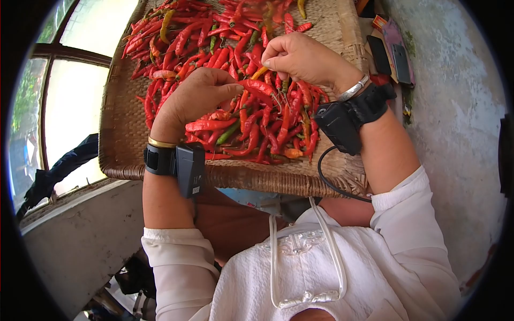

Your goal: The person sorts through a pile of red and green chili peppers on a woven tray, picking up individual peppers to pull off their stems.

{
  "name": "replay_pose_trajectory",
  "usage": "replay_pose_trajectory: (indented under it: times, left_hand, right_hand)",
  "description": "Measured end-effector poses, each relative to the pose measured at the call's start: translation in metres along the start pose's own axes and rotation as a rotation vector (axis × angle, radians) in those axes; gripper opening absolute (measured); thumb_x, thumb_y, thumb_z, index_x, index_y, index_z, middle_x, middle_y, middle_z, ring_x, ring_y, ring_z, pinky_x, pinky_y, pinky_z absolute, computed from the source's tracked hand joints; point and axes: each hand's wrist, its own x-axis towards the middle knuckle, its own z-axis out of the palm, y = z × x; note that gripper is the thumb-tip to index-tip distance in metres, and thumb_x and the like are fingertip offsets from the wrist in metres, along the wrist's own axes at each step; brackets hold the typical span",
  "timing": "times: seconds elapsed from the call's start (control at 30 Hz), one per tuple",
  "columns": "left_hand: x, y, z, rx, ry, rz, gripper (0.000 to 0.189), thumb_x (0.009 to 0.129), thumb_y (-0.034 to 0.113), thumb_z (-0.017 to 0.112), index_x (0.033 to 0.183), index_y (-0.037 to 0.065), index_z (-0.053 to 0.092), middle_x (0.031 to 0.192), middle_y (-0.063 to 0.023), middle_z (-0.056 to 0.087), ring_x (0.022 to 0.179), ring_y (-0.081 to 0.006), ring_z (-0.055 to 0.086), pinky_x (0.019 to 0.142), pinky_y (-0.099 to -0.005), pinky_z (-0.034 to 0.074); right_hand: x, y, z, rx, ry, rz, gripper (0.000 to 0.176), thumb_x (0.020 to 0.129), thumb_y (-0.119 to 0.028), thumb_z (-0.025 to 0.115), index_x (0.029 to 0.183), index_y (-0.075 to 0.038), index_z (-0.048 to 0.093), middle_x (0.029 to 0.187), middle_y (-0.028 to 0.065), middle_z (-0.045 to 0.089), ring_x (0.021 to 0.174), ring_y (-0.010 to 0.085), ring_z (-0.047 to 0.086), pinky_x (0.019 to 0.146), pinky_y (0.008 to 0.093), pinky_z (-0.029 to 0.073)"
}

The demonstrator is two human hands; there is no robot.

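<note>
My left hand (206,95) is closed, thumb against curled fingers, over the heap of chili peppers. A curved red chili pepper (258,89) sticks out from its thumb and fingertips. Higher up and to the right, my right hand (292,56) is in a pinch; whatever is between its fingertips is too small to make out. An orange-yellow chili (259,73) lies just below those fingertips. Mostly red chilies (257,131) fill much of the woven basket tray (241,179), with a green chili (228,131) among them.
Two phones (400,64) lie beside the tray's right side, near a rough wall (450,96). A window (75,117) with a dark folded cloth or umbrella (64,166) is at left. A black cable (326,174) hangs from the right wrist device (338,125).
</note>
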Motion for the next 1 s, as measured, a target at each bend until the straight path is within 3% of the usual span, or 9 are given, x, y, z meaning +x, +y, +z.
replay_pose_trajectory:
  times: [0.17,0.23,0.43,0.57,0.67,0.73,0.83,0.97,1.0]
  left_hand:
    - [0.003,-0.006,-0.011,0.189,0.165,0.037,0.02,0.082,0.019,0.061,0.085,0.0,0.063,0.059,0.0009,0.056,0.051,-0.0051,0.049,0.046,-0.0218,0.039]
    - [0.005,-0.006,-0.009,-0.069,0.249,0.223,0.019,0.084,0.02,0.06,0.087,0.001,0.062,0.061,0.0024,0.055,0.05,-0.0035,0.047,0.046,-0.0194,0.039]
    - [-0.001,0.009,-0.008,-0.383,0.122,0.27,0.017,0.085,0.021,0.059,0.087,0.004,0.062,0.061,0.0039,0.054,0.052,-0.0004,0.044,0.045,-0.0156,0.035]
    - [0.007,0.008,-0.017,-0.239,0.132,0.179,0.017,0.085,0.021,0.059,0.086,0.004,0.062,0.059,0.0047,0.054,0.05,-0.0013,0.043,0.044,-0.0167,0.034]
    - [0.016,0.007,-0.02,0.001,0.149,0.045,0.026,0.086,0.022,0.058,0.102,0.002,0.058,0.074,-0.0012,0.06,0.057,-0.0038,0.05,0.051,-0.0175,0.039]
    - [0.02,0.011,-0.01,-0.656,0.428,0.408,0.033,0.089,0.018,0.052,0.117,0.002,0.05,0.099,-0.0051,0.059,0.073,-0.0062,0.055,0.062,-0.0193,0.044]
    - [0.027,0.007,-0.012,-0.516,0.424,0.47,0.044,0.089,0.019,0.051,0.129,0.003,0.04,0.118,-0.0077,0.052,0.088,-0.0094,0.056,0.073,-0.0227,0.046]
    - [0.033,-0.004,0.007,-0.018,0.131,0.122,0.035,0.086,0.016,0.056,0.117,0.002,0.052,0.089,-0.0019,0.059,0.073,-0.0081,0.056,0.064,-0.0219,0.046]
    - [0.036,-0.009,0.016,0.084,0.208,0.222,0.033,0.084,0.013,0.058,0.115,0.002,0.054,0.084,-0.0017,0.058,0.07,-0.0089,0.055,0.062,-0.0227,0.046]
  right_hand:
    - [0.008,0.01,0.003,-0.284,0.085,-0.045,0.015,0.083,-0.012,0.054,0.092,-0.001,0.059,0.067,-0.0009,0.053,0.058,0.006,0.049,0.051,0.0221,0.041]
    - [0.01,0.011,0.01,-0.203,0.001,-0.052,0.018,0.081,-0.01,0.054,0.096,-0.001,0.059,0.068,-0.0007,0.053,0.061,0.0067,0.05,0.054,0.0223,0.042]
    - [0.0,-0.001,0.016,-0.032,-0.241,-0.05,0.034,0.074,-0.008,0.056,0.107,-0.004,0.058,0.073,0.0024,0.056,0.068,0.0108,0.054,0.062,0.0256,0.044]
    - [0.003,0.008,0.022,-0.373,-0.268,-0.084,0.031,0.073,-0.012,0.058,0.102,-0.003,0.06,0.077,0.0072,0.06,0.07,0.0167,0.057,0.064,0.0306,0.045]
    - [0.001,0.011,0.033,-0.458,-0.361,-0.069,0.031,0.072,-0.013,0.059,0.101,-0.003,0.06,0.079,0.0105,0.062,0.073,0.0218,0.059,0.066,0.0334,0.046]
    - [0.003,0.019,0.041,-0.583,-0.385,-0.098,0.033,0.071,-0.015,0.061,0.102,-0.006,0.06,0.083,0.0126,0.063,0.081,0.0282,0.059,0.071,0.0359,0.046]
    - [-0.003,0.02,0.048,-0.708,-0.436,-0.076,0.032,0.071,-0.016,0.061,0.102,-0.007,0.06,0.084,0.0117,0.063,0.084,0.0289,0.059,0.072,0.0372,0.045]
    - [-0.008,0.009,0.047,-0.764,-0.473,-0.02,0.019,0.068,-0.015,0.062,0.086,-0.006,0.063,0.08,0.0102,0.063,0.08,0.0282,0.06,0.068,0.0382,0.046]
    - [-0.007,0.01,0.047,-0.761,-0.474,-0.02,0.019,0.068,-0.015,0.062,0.086,-0.006,0.063,0.08,0.0102,0.063,0.08,0.0282,0.06,0.068,0.0382,0.046]
